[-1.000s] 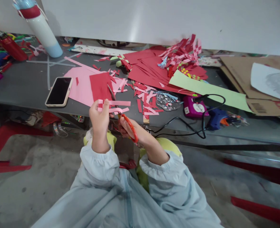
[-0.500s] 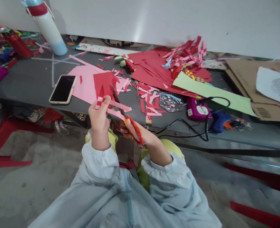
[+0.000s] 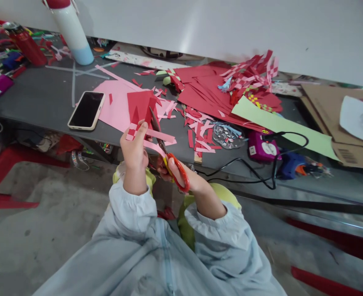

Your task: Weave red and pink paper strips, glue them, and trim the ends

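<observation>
Between the thumb and fingers of my left hand [image 3: 135, 146] is a woven red-and-pink paper strip [image 3: 132, 130]. Loose pink tails run from it to the right, across the scissors [image 3: 159, 137]. My right hand [image 3: 176, 168] is closed around the scissors' orange-and-yellow handles, with the dark blades pointing up and away. The lower pink tail passes by the base of the blades; whether it lies between them I cannot tell. Behind the blades, a red paper piece [image 3: 139, 105] lies on a pink sheet [image 3: 115, 98]. Cut pink and red scraps [image 3: 201, 131] are scattered right of the scissors.
A phone [image 3: 86, 111] lies at the left of the grey table [image 3: 45, 92]. Two bottles, one white and blue [image 3: 73, 33], one red [image 3: 27, 47], stand behind it. Red sheets [image 3: 202, 90], a green strip [image 3: 280, 123], a purple box [image 3: 263, 147] with a black cable and cardboard [image 3: 332, 107] spread rightward.
The scissors have shifted slightly relative to the pink tails, and the tails have changed angle. Both hands keep their hold. The whole view has moved a little, so the table items appear farther right.
</observation>
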A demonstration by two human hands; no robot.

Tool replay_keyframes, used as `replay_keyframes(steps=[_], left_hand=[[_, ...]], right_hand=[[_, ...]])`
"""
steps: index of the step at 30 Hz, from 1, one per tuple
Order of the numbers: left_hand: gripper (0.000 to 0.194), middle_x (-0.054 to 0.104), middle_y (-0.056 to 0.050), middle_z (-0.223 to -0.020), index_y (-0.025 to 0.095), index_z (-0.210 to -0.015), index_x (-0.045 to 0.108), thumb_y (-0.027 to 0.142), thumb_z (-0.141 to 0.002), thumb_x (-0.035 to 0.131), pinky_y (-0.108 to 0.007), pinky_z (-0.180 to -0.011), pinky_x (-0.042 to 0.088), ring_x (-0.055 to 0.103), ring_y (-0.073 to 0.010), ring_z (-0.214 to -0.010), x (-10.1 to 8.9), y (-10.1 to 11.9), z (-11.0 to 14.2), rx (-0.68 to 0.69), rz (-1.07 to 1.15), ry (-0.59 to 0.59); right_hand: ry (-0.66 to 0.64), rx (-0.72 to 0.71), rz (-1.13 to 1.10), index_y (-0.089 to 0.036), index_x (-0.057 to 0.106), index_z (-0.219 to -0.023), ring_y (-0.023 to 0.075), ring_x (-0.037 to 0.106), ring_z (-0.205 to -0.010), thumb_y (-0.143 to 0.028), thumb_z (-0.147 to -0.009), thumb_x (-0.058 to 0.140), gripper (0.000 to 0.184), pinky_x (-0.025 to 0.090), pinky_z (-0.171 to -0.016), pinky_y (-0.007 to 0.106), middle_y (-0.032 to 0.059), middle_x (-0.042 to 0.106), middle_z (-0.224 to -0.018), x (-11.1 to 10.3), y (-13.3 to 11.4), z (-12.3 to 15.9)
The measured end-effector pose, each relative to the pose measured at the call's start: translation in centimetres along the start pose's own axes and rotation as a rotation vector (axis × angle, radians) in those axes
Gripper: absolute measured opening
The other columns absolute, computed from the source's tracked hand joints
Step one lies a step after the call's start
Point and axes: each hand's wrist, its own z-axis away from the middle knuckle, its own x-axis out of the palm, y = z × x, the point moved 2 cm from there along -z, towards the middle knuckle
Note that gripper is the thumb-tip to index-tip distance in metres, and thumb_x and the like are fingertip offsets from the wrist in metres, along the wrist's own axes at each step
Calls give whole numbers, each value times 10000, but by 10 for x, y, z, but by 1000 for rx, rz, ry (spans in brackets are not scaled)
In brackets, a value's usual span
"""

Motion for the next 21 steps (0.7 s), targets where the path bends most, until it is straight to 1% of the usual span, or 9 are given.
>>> replay_keyframes(steps=[3,7,12,15,17,19,21], left_hand=[[312,598,29,-620,179,-753,682,388,-603,860,-248,-493,447,505,-78,-505,1,1,0,-5,3,19],[319,577,32,-588,174,-695,666,352,-555,891,-244,-479,436,494,-76,-498,1,1,0,-2,68,17],[304,568,37,-582,172,-693,659,344,-566,875,-244,-476,434,487,-76,-498,0,2,1,2,84,38],[327,560,38,-593,179,-687,638,387,-579,866,-249,-488,445,481,-76,-507,0,2,1,-6,19,52],[347,549,41,-594,183,-699,636,422,-586,861,-250,-493,447,483,-79,-512,-1,1,1,-23,-28,38],[357,562,35,-610,180,-719,648,436,-591,861,-249,-496,446,500,-83,-520,-1,0,1,-46,-52,-20],[362,580,26,-621,174,-724,662,438,-588,868,-243,-493,444,516,-83,-520,-1,-1,2,-74,-74,-109]], right_hand=[[-5,19,-2,-242,356,-767,129,246,-600,-756,-819,482,531,206,-500,307,-26,293,-707,2,-2,0],[7,6,-17,-239,349,-755,121,254,-588,-753,-811,500,539,213,-488,293,-29,292,-703,3,-4,1],[22,-18,-28,-233,400,-778,115,262,-579,-750,-817,500,528,236,-474,285,-24,305,-708,2,-1,2],[99,-42,-39,-235,416,-781,112,280,-563,-761,-804,506,535,273,-458,284,-19,356,-700,0,3,-3],[173,-58,-72,-235,425,-810,99,294,-534,-788,-776,512,560,277,-440,271,-22,402,-693,-2,5,-8],[270,-89,-125,-235,423,-818,82,299,-489,-822,-732,522,602,261,-418,254,-38,421,-648,-6,3,-13],[382,-128,-118,-233,404,-749,78,310,-440,-836,-708,525,617,254,-398,256,-51,410,-564,-12,-2,-16]])
